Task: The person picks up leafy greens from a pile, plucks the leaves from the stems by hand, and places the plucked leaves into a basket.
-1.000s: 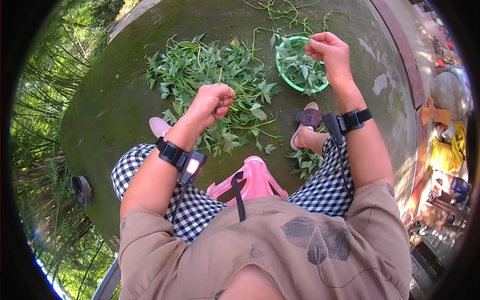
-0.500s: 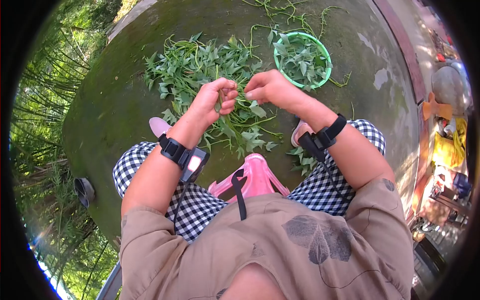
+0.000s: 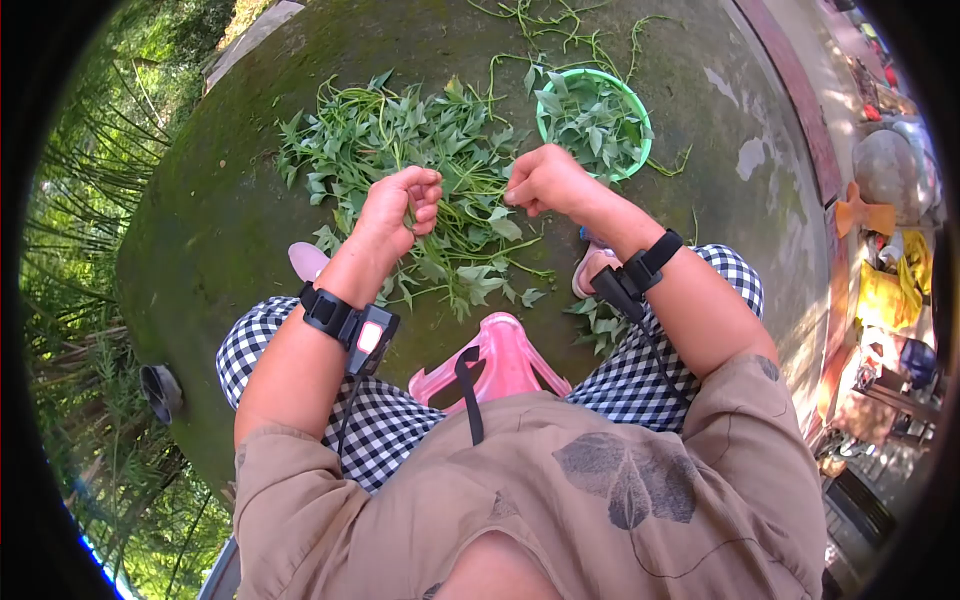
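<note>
My left hand [image 3: 398, 208] is closed, with a bit of green leafy stem [image 3: 409, 217] showing between its fingers. To its right, my right hand [image 3: 548, 181] has thumb and forefinger pinched together; whatever is between them is too small to make out. Both hands hover over a heap of leafy green vines [image 3: 385, 135] lying on the ground. Just beyond my right hand stands a round basket with a light green rim [image 3: 646, 112], and cut leaves [image 3: 592, 122] fill much of it.
Bare vine stems [image 3: 560, 22] lie scattered behind the basket. A pink plastic stool [image 3: 496, 352] is between my knees. More leaves [image 3: 603, 328] lie by my right foot. A dark pot [image 3: 161, 390] sits at the left edge of the mossy ground [image 3: 200, 260].
My hands have moved apart, the left one going left and slightly down. The right hand's fingers have closed into a tighter pinch. The view has shifted slightly.
</note>
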### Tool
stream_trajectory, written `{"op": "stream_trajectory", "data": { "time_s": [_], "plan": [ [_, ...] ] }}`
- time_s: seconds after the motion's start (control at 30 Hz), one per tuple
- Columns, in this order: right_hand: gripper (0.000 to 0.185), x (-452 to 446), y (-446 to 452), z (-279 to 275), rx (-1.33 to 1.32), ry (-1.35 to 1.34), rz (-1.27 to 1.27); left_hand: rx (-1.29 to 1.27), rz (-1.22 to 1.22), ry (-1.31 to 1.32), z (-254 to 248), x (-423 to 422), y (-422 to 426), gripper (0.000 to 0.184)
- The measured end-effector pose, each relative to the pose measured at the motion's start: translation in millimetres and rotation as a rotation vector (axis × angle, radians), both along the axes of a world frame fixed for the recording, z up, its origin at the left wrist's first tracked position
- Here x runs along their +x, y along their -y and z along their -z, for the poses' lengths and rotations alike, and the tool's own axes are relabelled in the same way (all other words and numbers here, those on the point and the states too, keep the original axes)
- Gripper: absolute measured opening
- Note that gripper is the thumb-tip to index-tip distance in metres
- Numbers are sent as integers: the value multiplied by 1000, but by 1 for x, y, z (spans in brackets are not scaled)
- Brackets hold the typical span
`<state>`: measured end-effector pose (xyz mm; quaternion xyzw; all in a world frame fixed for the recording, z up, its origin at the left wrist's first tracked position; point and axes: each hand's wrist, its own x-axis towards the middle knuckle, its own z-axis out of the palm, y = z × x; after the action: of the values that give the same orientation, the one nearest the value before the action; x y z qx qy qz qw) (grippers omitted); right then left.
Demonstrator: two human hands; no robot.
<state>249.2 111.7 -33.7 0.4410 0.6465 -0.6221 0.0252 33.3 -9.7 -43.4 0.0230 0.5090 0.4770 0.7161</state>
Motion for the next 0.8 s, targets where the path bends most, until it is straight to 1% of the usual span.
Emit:
{"op": "stream_trajectory", "data": {
  "time_s": [0.03,0.1,0.17,0.23,0.27,0.3,0.33,0.4,0.43,0.47,0.5,0.53,0.57,0.6,0.63,0.7,0.77,0.8],
  "plan": [
    [7,8,-9,-8,-11,33,40,-17,-5,-35,4,-2,2,9],
    [10,28,-31,-6,52,79,212,-40,9,-133,6,-2,4,10],
    [15,55,-55,-6,160,114,356,-52,47,-257,-3,4,6,16],
    [24,78,-74,6,320,146,555,-38,99,-152,-13,7,5,25],
    [26,94,-88,22,532,250,563,-35,125,-101,-15,8,7,30],
    [29,91,-89,20,746,346,563,-12,119,-24,-13,9,7,33],
    [30,91,-88,17,825,378,575,9,113,50,-11,9,6,36],
    [26,77,-78,10,722,323,402,44,104,150,-4,4,4,42],
    [24,68,-71,7,675,296,317,63,74,179,-2,2,4,42],
    [19,55,-57,11,589,195,232,84,45,210,0,2,3,42],
    [16,39,-41,9,438,111,134,105,18,243,3,2,2,42],
    [14,26,-21,7,233,-7,75,127,-3,277,8,0,0,43],
    [14,13,-2,5,135,-46,-26,132,-25,286,6,-1,-1,44],
    [18,2,14,1,130,-22,-108,136,-49,296,2,0,-3,44],
    [25,-6,26,5,165,-39,-191,143,-74,306,-1,1,-5,45],
    [34,-19,46,2,108,-90,-207,191,-92,349,-3,-1,-6,49],
    [30,-29,54,29,9,-306,-183,225,-117,378,-7,-1,-8,50],
    [26,-32,53,26,-82,-282,-165,193,-133,302,-14,-1,-10,55]
  ]
}}
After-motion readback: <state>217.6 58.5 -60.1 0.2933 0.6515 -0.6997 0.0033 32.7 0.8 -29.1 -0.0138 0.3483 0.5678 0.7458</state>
